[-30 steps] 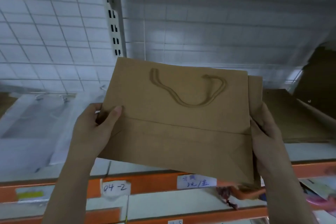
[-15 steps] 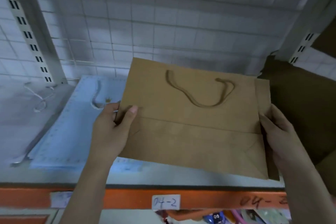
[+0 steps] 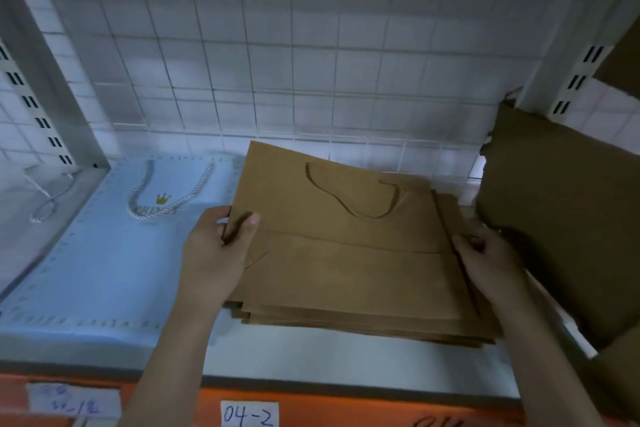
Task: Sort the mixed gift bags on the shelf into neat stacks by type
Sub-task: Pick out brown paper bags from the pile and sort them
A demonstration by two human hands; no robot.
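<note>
A flat brown paper gift bag [image 3: 346,246] with a brown cord handle lies on top of a stack of like brown bags [image 3: 363,322] in the middle of the shelf. My left hand [image 3: 218,253] grips its left edge, thumb on top. My right hand [image 3: 485,260] holds its right edge, fingers curled round it. To the left lies a pale blue gift bag [image 3: 104,253] with a twisted white cord handle and a gold crown logo.
Larger dark brown bags [image 3: 561,218] lean at the right against a slotted upright. A wire grid [image 3: 311,45] backs the shelf. The orange front rail [image 3: 346,406] carries a label reading 04-2. Another white cord handle [image 3: 48,198] lies at far left.
Both hands have lowered the brown bag from mid-air onto the brown stack on the shelf. The view has shifted toward the shelf.
</note>
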